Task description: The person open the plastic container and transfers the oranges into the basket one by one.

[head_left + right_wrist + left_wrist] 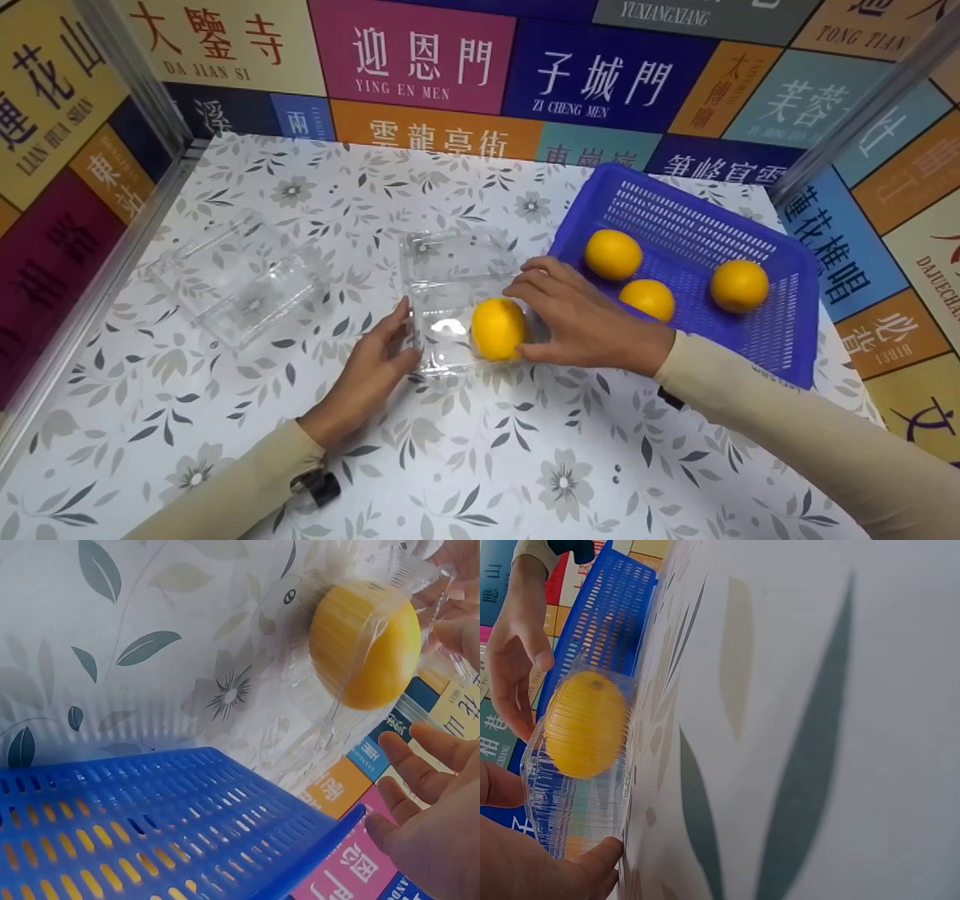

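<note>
A lemon [498, 328] sits in the right part of the near half of a clear plastic clamshell box [442, 341]; the box's lid [457, 255] lies folded back behind it. My right hand [570, 319] curves around the lemon's right side, and in the right wrist view its fingers [427, 772] are spread and apart from the fruit. At the box's left wall is my left hand [375, 367], with thumb and forefinger touching its edge. The left wrist view shows the thumb [600, 859] low on the box, close to the table.
A blue perforated basket [780, 247] stands at the right, with three lemons in it, one of them a lemon [739, 286] at its right side. Another clear plastic box [240, 277] lies at the left. Printed panels [420, 60] border the flower-patterned table [480, 480].
</note>
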The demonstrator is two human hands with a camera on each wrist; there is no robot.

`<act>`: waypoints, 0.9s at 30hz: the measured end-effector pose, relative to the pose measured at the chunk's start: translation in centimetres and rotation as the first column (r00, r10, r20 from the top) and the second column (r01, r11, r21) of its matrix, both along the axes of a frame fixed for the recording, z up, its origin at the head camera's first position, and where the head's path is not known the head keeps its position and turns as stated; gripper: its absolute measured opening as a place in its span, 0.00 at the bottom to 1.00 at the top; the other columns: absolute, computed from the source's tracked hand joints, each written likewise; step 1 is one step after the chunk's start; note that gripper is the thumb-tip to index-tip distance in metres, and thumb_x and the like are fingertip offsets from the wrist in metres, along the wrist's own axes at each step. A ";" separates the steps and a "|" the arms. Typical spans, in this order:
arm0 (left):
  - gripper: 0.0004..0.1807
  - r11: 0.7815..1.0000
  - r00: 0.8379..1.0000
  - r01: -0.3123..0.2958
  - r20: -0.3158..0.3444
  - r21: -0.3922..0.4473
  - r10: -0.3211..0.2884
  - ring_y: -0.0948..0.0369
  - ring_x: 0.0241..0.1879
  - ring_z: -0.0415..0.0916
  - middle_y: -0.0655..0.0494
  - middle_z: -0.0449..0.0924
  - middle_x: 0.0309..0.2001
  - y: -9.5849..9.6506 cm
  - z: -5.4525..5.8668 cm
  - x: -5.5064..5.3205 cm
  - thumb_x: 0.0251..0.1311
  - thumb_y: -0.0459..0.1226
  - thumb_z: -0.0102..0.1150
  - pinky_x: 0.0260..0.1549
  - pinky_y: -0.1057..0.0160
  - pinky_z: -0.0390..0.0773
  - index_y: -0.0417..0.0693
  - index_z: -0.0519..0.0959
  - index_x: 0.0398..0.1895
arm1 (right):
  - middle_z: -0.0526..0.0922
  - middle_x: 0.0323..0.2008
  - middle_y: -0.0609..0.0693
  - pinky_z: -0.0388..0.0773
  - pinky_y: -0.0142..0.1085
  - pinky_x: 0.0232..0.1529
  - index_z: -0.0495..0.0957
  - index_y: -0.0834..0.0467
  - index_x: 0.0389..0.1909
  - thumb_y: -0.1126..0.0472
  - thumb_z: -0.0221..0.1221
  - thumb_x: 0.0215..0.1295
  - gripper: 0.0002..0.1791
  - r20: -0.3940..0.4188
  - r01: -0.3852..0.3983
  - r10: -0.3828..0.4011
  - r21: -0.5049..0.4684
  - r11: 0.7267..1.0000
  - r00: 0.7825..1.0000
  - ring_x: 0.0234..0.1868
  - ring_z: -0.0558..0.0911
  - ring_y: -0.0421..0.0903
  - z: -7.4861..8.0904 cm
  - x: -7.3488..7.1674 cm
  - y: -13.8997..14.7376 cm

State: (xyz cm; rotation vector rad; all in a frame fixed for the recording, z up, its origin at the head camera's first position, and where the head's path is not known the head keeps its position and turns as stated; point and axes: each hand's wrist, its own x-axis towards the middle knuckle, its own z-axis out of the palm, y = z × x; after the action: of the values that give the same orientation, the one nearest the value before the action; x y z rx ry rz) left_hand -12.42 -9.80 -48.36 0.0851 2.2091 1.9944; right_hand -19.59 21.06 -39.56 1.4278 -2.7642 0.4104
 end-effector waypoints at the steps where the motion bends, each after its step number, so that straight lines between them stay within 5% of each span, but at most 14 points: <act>1: 0.45 1.000 1.000 0.000 0.000 0.002 0.000 0.45 0.84 0.60 0.43 0.55 0.87 0.0 0.0 0.0 0.74 0.29 0.57 0.83 0.49 0.59 0.41 0.50 0.90 | 0.82 0.64 0.55 0.64 0.53 0.80 0.79 0.60 0.70 0.44 0.76 0.65 0.38 0.000 -0.001 0.001 0.010 1.000 1.000 0.74 0.70 0.57 -0.1 0.0 -0.1; 16: 0.46 1.000 1.000 -0.001 0.004 0.008 0.001 0.45 0.83 0.60 0.44 0.55 0.87 0.1 0.1 0.1 0.73 0.28 0.58 0.82 0.49 0.60 0.42 0.49 0.90 | 0.81 0.68 0.54 0.64 0.57 0.79 0.82 0.51 0.71 0.45 0.76 0.68 0.34 -0.002 -0.030 0.030 0.108 0.994 1.000 0.75 0.69 0.57 -0.5 -0.1 -0.8; 27: 0.46 1.000 1.000 0.008 -0.006 0.011 -0.008 0.45 0.84 0.60 0.44 0.54 0.88 0.0 -0.1 0.0 0.73 0.29 0.57 0.83 0.49 0.59 0.41 0.48 0.90 | 0.83 0.64 0.56 0.65 0.59 0.79 0.82 0.55 0.70 0.47 0.79 0.65 0.35 0.016 -0.054 0.053 0.098 0.994 0.998 0.75 0.69 0.60 -0.5 -0.5 -1.3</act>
State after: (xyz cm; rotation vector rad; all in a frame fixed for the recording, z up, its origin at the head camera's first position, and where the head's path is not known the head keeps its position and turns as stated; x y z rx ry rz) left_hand -12.41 -9.83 -48.42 0.1007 2.1980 2.0051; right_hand -20.05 19.72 -40.01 1.5283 -2.7986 0.2887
